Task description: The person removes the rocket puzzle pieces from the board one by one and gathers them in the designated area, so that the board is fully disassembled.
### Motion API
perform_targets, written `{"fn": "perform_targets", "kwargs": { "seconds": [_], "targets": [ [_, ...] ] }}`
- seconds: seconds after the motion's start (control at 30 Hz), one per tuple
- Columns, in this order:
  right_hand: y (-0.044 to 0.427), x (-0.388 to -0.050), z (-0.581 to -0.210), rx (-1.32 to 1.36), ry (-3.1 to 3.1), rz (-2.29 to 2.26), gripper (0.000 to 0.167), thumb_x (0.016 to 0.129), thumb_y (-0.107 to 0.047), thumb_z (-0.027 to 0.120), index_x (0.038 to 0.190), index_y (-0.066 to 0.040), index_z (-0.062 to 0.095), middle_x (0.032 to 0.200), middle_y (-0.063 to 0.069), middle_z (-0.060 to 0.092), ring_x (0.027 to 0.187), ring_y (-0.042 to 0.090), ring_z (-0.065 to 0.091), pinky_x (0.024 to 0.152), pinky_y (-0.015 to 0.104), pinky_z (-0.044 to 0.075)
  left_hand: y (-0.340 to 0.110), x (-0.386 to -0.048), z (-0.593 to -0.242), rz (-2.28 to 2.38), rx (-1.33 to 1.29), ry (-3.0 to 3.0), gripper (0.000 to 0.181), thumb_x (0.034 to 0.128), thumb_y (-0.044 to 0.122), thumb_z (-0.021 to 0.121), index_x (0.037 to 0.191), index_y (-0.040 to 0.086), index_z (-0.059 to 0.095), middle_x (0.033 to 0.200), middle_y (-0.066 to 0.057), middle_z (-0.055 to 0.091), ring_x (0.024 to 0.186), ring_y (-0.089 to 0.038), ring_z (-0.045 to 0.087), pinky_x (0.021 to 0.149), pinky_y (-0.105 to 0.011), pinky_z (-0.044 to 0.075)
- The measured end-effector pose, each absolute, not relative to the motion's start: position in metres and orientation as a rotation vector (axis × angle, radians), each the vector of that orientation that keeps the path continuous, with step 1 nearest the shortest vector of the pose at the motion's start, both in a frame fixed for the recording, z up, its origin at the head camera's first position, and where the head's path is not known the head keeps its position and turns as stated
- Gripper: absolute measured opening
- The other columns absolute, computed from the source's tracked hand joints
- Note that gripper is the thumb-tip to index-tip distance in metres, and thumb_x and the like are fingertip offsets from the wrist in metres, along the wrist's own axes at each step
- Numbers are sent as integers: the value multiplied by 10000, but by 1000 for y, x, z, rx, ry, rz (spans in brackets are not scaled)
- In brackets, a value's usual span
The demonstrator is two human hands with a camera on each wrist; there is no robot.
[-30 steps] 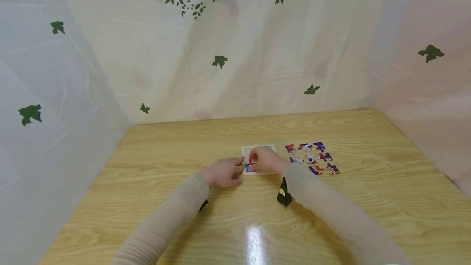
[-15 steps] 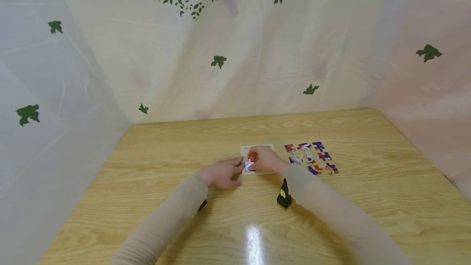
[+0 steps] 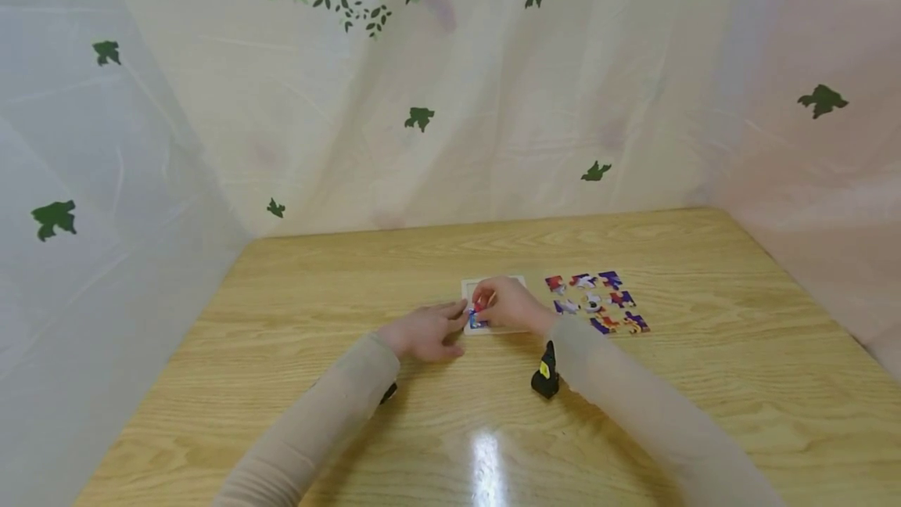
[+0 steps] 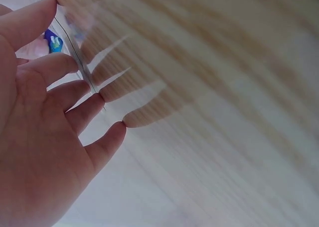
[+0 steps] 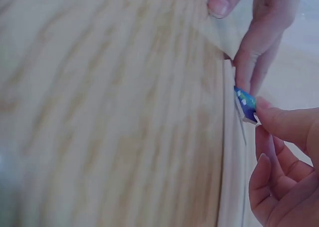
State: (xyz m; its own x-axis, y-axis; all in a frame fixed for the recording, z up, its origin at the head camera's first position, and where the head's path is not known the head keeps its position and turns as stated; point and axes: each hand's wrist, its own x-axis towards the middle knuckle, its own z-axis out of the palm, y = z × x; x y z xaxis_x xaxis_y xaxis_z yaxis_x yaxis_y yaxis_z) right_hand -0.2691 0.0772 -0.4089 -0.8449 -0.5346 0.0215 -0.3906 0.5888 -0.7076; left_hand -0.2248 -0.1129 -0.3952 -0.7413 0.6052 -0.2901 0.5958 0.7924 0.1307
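Observation:
A pale puzzle frame [image 3: 467, 289] lies flat on the table in the head view. My right hand [image 3: 508, 303] is over it, pinching a blue puzzle piece [image 5: 245, 103] between thumb and fingers. In the right wrist view the piece is tilted at the corner of the frame, by its near rim. My left hand [image 3: 422, 333] lies at the frame's left side, fingers extended and spread. In the left wrist view the fingertips touch the tabletop and the frame's edge. My right hand covers much of the frame's inside.
Several loose puzzle pieces [image 3: 593, 303], purple, red and white, lie in rows right of the frame on the wooden table [image 3: 338, 280]. A pale curtain [image 3: 479, 178] with green leaf shapes hangs behind the table and at both sides.
The blue piece in my right hand has changed its tilt, losing a bright glare seen half a second ago. My right hand shifts only slightly; my left hand stays put.

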Motion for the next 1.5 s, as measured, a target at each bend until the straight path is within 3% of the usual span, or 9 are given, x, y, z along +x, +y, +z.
{"fn": "perform_targets", "kwargs": {
  "seconds": [0.17,0.57,0.9,1.07,1.5],
  "targets": [
    [90,-275,-406,-773,2625,-1111,129,823,-97,730,922,-95,647,850,14,610,763,136,563,683,246,459,-112,-225,-395,46,886,2647,636,964,377,513,1488,93,292,1585,-101,158,1448,-267,193,1159,-419,227],
    [122,-281,-397,-882,2547,-1134,152,830,-64,715,953,-13,640,857,55,622,772,140,586,732,300,518,-109,-226,-394,45,840,2652,663,958,404,517,1495,104,269,1591,-81,137,1456,-252,168,1168,-402,204],
    [138,-275,-403,-912,2525,-1066,120,834,-66,710,928,-67,635,844,29,606,740,129,556,654,253,483,-108,-228,-398,49,821,2659,673,955,410,523,1498,110,264,1593,-73,132,1460,-244,155,1167,-410,204],
    [152,-275,-402,-904,2540,-1025,130,834,-69,709,937,-94,633,851,12,599,752,140,561,679,264,497,-107,-229,-398,56,826,2662,672,958,401,522,1499,104,258,1593,-79,132,1459,-255,157,1164,-428,206],
    [200,-288,-396,-938,2599,-1032,176,831,-74,711,973,-37,615,872,34,619,775,136,570,703,270,509,-105,-231,-395,66,822,2659,664,965,388,511,1500,90,252,1592,-91,130,1460,-268,146,1165,-443,197]
  ]
}}
